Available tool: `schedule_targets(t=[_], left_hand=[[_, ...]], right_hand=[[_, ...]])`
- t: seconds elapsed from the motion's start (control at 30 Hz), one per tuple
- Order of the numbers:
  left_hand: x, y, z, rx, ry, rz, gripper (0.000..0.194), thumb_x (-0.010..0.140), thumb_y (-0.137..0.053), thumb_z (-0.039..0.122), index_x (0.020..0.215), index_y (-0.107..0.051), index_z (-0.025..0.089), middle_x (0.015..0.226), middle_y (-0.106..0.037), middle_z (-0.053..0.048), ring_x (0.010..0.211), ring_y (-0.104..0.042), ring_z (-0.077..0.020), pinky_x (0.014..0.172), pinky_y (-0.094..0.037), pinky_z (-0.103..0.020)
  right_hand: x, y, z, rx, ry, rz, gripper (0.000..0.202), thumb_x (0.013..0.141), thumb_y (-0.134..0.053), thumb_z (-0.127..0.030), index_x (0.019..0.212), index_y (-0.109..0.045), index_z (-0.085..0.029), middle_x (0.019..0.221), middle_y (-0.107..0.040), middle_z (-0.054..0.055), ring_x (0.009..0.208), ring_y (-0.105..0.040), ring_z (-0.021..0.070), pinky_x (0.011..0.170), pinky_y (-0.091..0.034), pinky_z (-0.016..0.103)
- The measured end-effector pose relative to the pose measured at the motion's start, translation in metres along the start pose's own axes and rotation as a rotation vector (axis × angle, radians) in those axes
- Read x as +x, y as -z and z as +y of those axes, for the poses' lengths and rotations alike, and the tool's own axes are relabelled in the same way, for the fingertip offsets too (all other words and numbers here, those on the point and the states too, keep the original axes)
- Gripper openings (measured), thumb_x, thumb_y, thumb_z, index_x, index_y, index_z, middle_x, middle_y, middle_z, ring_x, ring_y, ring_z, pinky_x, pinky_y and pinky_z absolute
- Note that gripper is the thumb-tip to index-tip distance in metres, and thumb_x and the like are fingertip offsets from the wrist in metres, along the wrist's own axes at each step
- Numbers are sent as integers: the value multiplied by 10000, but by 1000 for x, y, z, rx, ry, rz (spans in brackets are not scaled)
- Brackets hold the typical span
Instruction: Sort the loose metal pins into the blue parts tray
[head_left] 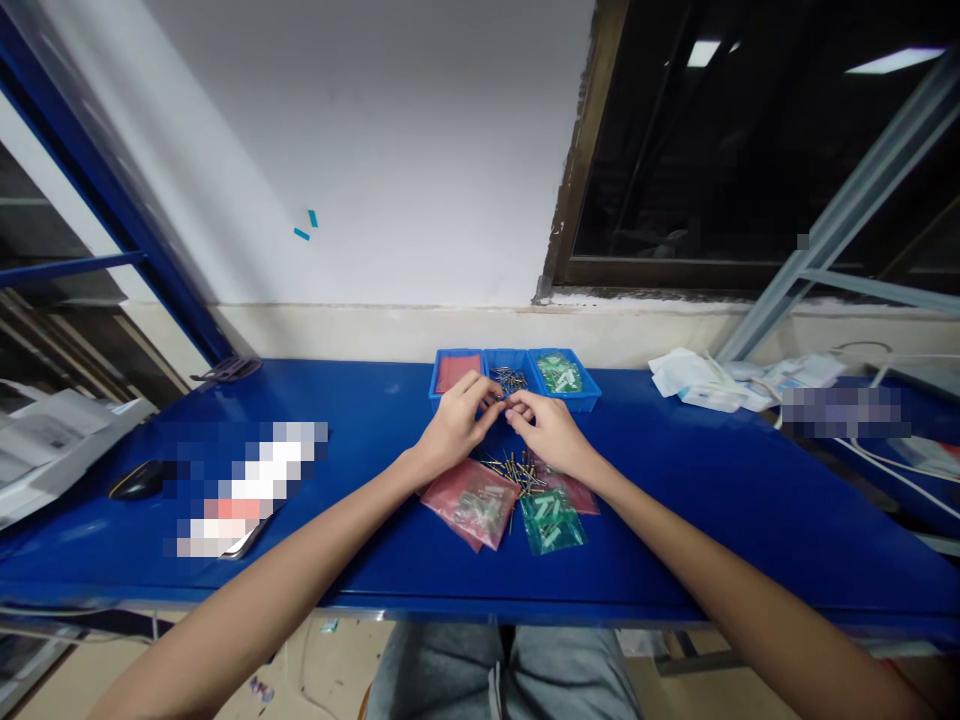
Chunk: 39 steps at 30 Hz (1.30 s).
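My left hand [459, 422] and my right hand [549, 430] meet just in front of the blue bins, fingertips pinched close together around something small and dark. What it is cannot be made out. Below them lies a loose pile of thin metal pins [517, 472] with dark and gold parts. A pink bag [480, 505] with small pale pieces in it is at the pile's left, and a green bag [553, 522] with white pieces is at the front right. Behind my hands, the blue bins [589, 402] hold pink bags [457, 370], metal pins [508, 378] and green bags [559, 372].
On the blue table [360, 420], a black mouse [136, 481] and a blurred-out phone-like object [247, 500] lie at the left. Papers [60, 450] are at the far left. White plastic packets [697, 382] and cables [900, 462] lie at the right.
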<state>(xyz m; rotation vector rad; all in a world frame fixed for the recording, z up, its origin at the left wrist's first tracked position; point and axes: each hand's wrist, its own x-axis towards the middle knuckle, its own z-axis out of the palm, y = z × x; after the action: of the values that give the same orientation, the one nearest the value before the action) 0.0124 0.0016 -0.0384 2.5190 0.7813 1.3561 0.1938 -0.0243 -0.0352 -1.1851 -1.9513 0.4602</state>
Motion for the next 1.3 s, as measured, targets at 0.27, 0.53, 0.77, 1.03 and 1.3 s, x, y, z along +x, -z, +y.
schedule_targets(t=[0.27, 0.53, 0.77, 1.03, 1.3], left_hand=[[0, -2, 1, -137, 85, 52, 126, 933, -619, 224, 1048, -626, 173, 928, -693, -42, 815, -660, -144, 732, -542, -267], [-1, 4, -7, 154, -8, -67, 147, 965, -591, 246, 1051, -695, 188, 987, -675, -61, 902, -650, -176, 795, -539, -302], [-1, 2, -5, 40, 51, -42, 144, 946, -587, 188, 1045, -688, 161, 916, -681, -59, 814, -648, -163, 750, -540, -300], [3, -4, -4, -369, 325, 9, 107, 875, -685, 253, 904, -706, 153, 858, -741, -51, 779, -690, -165, 732, -551, -287], [9, 7, 2, -260, 255, 69, 318, 864, -702, 280, 1153, -626, 172, 863, -679, -24, 720, -629, -126, 643, -498, -229]], right_hand=[[1, -2, 4, 284, -59, -74, 125, 880, -556, -270, 840, -629, -176, 748, -671, 31, 642, -637, 157, 647, -508, 286], [3, 3, 5, 241, -78, 16, 147, 863, -564, -278, 775, -631, -179, 701, -640, 19, 637, -608, 153, 609, -491, 274], [0, 7, -8, 105, -15, 82, 118, 873, -607, -285, 825, -658, -190, 764, -682, 18, 716, -621, 155, 661, -486, 270], [1, 4, -3, 74, 7, 60, 69, 870, -608, -217, 860, -667, -182, 806, -723, 32, 747, -665, 165, 653, -472, 261], [7, 11, -2, -212, 116, 101, 111, 909, -547, -179, 849, -640, -187, 805, -681, 28, 723, -613, 164, 688, -433, 269]])
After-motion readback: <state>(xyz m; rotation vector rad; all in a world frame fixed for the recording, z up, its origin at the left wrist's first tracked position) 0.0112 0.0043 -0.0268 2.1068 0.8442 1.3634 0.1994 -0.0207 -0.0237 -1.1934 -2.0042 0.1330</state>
